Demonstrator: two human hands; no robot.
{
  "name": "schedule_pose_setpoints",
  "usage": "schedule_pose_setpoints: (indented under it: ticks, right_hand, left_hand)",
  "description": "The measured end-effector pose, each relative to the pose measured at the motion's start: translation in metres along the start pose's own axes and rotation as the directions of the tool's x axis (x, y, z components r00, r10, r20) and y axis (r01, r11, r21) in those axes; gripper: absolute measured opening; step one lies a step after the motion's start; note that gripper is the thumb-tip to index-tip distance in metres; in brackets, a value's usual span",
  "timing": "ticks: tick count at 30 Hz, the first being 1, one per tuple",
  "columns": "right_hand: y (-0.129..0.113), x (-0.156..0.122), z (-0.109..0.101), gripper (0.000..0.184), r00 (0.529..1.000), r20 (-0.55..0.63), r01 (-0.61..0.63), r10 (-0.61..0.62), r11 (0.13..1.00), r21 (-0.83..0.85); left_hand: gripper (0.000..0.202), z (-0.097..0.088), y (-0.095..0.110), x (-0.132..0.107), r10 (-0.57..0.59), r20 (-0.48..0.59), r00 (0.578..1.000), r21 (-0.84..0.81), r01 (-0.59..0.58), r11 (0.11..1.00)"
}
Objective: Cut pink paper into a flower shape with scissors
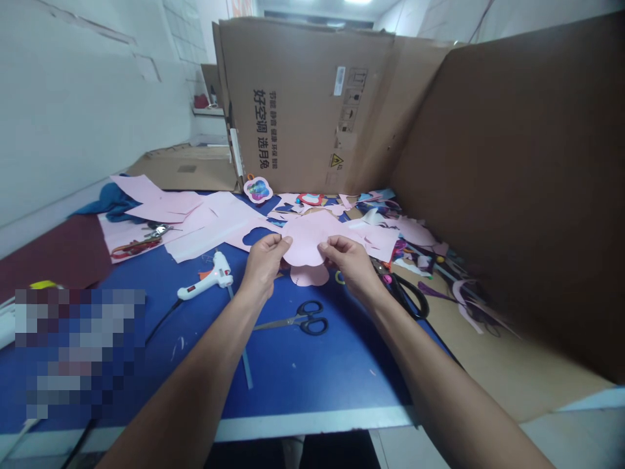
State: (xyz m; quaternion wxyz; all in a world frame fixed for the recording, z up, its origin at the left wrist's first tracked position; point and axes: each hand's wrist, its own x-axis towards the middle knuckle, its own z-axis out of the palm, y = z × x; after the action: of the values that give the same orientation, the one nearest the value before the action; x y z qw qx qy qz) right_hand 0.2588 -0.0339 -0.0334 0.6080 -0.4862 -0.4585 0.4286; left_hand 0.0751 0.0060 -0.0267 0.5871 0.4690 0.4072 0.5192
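Between my two hands a pink paper flower cutout (pixel 310 238) is held up by its sides above the table. My left hand (pixel 266 260) pinches its left edge between thumb and fingers. On the opposite edge my right hand (pixel 352 260) has the same kind of pinch. Just below lies a second pink scalloped paper piece (pixel 309 276), partly hidden by the held one. Closer to me, black-handled scissors (pixel 297 319) rest on the blue table. A white glue gun (pixel 208 279) lies left of my left hand, and larger black-handled shears (pixel 410 294) sit beside my right forearm.
Pink paper sheets (pixel 215 218), one with a flower-shaped hole, spread across the back left. A finished-looking flower tag (pixel 258 189) leans near the cardboard box (pixel 303 104). Paper scraps and ribbons (pixel 420 254) clutter the right. A cardboard wall (pixel 517 195) bounds that side; a blue strip (pixel 247 365) lies in front.
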Motion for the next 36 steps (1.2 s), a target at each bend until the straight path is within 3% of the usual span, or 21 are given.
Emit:
schedule_pose_setpoints:
  ticks: [6, 12, 20, 25, 32, 36]
  right_hand:
    - [0.005, 0.001, -0.001, 0.027, 1.0, 0.012, -0.01, 0.009, 0.996, 0.087]
    - [0.005, -0.003, 0.002, 0.033, 0.967, 0.224, -0.122, 0.119, 0.993, -0.003]
    - [0.001, 0.001, 0.0, 0.032, 0.998, 0.042, -0.059, 0.052, 0.979, 0.196]
    - [0.004, 0.003, 0.001, 0.034, 0.998, -0.053, -0.027, 0.042, 0.968, 0.248]
    - [-0.002, 0.002, 0.001, 0.045, 0.995, -0.094, 0.031, -0.017, 0.988, 0.148]
    - [-0.005, 0.0, 0.001, 0.042, 0.994, -0.088, 0.076, -0.072, 0.996, 0.051]
  left_hand:
    - [0.024, 0.004, 0.002, -0.004, -0.134, 0.1, 0.986, 0.043, 0.131, 0.99]
    - [0.027, -0.001, 0.004, 0.0, -0.053, 0.074, 0.996, -0.056, 0.057, 0.997]
    - [0.024, -0.001, -0.001, 0.001, -0.105, 0.185, 0.977, 0.02, 0.103, 0.995]
    - [0.043, 0.005, 0.002, -0.006, -0.049, 0.19, 0.981, -0.024, 0.054, 0.998]
    - [0.048, 0.001, 0.002, -0.002, 0.03, 0.174, 0.984, -0.002, -0.031, 1.0]
    - [0.045, -0.002, 0.001, 0.002, 0.058, 0.193, 0.98, 0.036, -0.066, 0.997]
